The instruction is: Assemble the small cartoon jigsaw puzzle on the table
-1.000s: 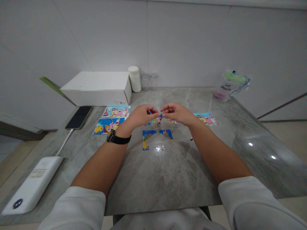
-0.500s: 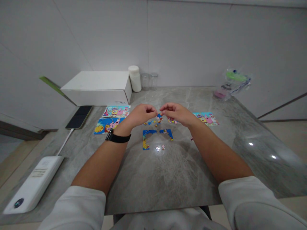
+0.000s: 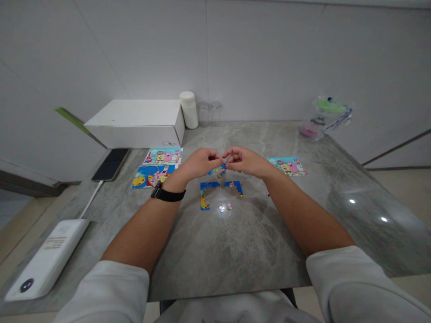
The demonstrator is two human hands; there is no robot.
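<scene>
My left hand (image 3: 205, 162) and my right hand (image 3: 243, 160) meet at the fingertips over the middle of the table. Both are closed in a pinch around a small jigsaw piece, which the fingers almost wholly hide. Loose jigsaw pieces (image 3: 218, 171) lie just below and behind the fingertips. Nearer to me is a partly joined jigsaw: a left section (image 3: 204, 202) with blue and yellow edge pieces and a separate corner section (image 3: 237, 185) to its right, a gap between them. Two pale loose pieces (image 3: 225, 207) lie in front of these sections.
Picture cards (image 3: 163, 156) lie at left, with another card (image 3: 289, 166) beyond my right wrist. Behind stand a white box (image 3: 134, 123), a white bottle (image 3: 189, 112) and clear glasses (image 3: 210, 114). A phone (image 3: 112, 164), cabled power bank (image 3: 47, 260) and plastic bag (image 3: 326, 119) flank the table.
Both hands have come slightly lower and nearer to me, their fingertips still together. My right hand has shifted slightly left, covering loose pieces that showed beneath it. The joined sections have not moved.
</scene>
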